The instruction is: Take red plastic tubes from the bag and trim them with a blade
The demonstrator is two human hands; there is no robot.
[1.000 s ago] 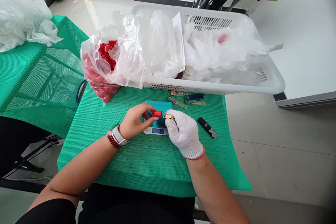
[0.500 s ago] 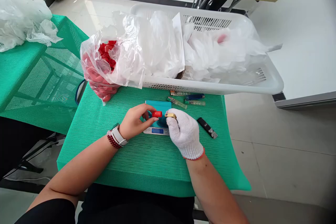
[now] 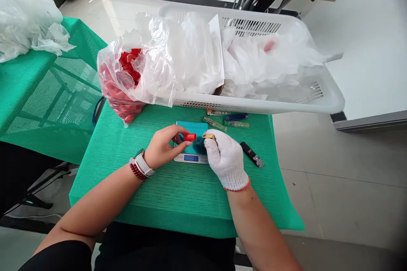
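Between the thumb and fingers of my bare left hand (image 3: 167, 145) is a short red plastic tube or cap (image 3: 190, 137), its end turned to the right. My right hand (image 3: 225, 159), in a white knit glove, pinches a small gold-coloured block (image 3: 209, 136) with a dark spot at its left end; its exact kind is unclear. A small gap separates the two pieces. Both hands are over a small digital scale (image 3: 193, 127) with a blue top, whose display (image 3: 191, 158) faces me. The glove and fingers cover part of the scale.
Behind the scale lie several clear lighters (image 3: 215, 124) and a blue lighter (image 3: 236, 117). A black lighter-like item (image 3: 252, 154) is at right. A clear bag of red pieces (image 3: 122, 87) hangs by a white basket (image 3: 254, 106). Green mesh (image 3: 152, 207) covers the table.
My right hand has moved slightly right with the gold-coloured block, widening the gap to the red piece. My left hand has stayed nearly still.
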